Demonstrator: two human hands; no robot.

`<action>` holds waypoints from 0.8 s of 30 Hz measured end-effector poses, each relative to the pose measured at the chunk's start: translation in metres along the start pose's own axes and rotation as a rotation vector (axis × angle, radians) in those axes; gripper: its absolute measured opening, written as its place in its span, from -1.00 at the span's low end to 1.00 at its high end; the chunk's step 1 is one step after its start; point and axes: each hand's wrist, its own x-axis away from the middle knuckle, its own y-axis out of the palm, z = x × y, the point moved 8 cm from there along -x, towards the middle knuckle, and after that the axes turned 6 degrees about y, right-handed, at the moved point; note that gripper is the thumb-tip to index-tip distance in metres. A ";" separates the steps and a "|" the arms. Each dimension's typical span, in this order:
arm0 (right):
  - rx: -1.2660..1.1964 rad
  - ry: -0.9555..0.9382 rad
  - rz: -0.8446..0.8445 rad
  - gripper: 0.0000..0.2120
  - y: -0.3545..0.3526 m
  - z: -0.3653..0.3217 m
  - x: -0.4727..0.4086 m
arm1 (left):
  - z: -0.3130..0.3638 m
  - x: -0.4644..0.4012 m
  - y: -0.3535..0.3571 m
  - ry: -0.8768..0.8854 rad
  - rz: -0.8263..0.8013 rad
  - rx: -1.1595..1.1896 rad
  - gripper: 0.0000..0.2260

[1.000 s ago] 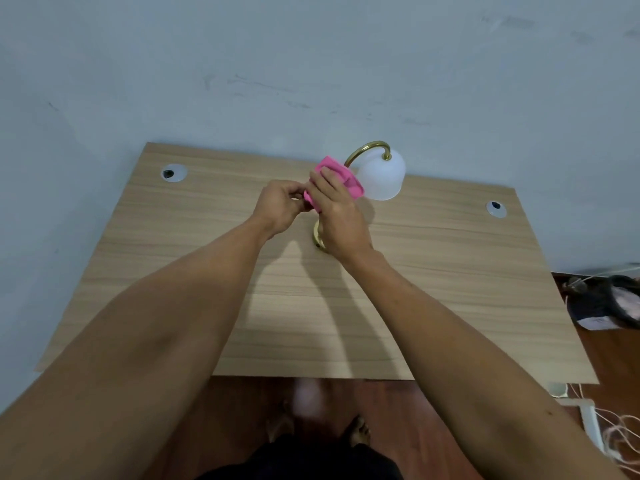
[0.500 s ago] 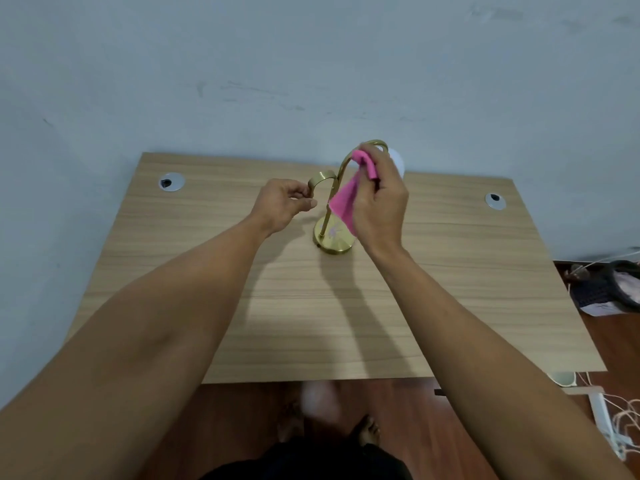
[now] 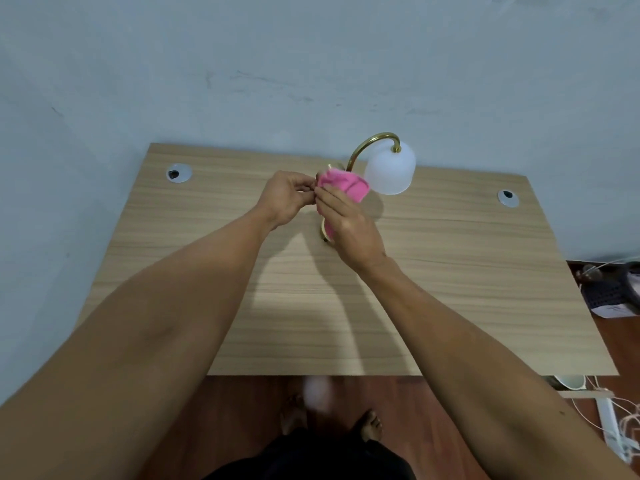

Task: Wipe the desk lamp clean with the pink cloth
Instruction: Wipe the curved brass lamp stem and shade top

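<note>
The desk lamp's (image 3: 389,168) brass base and lower stem are almost wholly hidden behind the right hand (image 3: 349,230) and the pink cloth (image 3: 344,187); only a sliver of base rim shows left of that hand. What the left hand's (image 3: 285,199) fingertips pinch beside the lamp cannot be told. Right of the lamp, the dark clutter (image 3: 613,289) on the floor is cut by the picture edge.

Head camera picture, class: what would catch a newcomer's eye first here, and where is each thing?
The bright pink cloth stands out first, held by the right hand near the middle of the wooden desk, with the left hand pinching something right beside it. Just behind and to the right hangs the lamp's white shade from a curved gold arm, close to the pale wall.
</note>
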 end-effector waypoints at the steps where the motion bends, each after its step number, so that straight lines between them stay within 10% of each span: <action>1: -0.017 0.025 0.005 -0.53 -0.003 0.006 0.005 | -0.001 -0.001 0.000 -0.005 0.002 0.001 -0.83; 10: -0.146 0.229 0.477 -0.69 -0.055 0.013 0.003 | -0.008 -0.002 -0.004 -0.034 0.058 -0.035 -0.84; 20: -0.151 0.009 0.157 -0.80 -0.007 -0.017 -0.018 | 0.001 -0.001 0.000 0.022 0.054 -0.104 -0.77; 24: -0.281 0.327 0.249 -0.90 -0.013 0.012 0.019 | -0.008 -0.004 -0.003 -0.033 0.053 -0.059 -0.81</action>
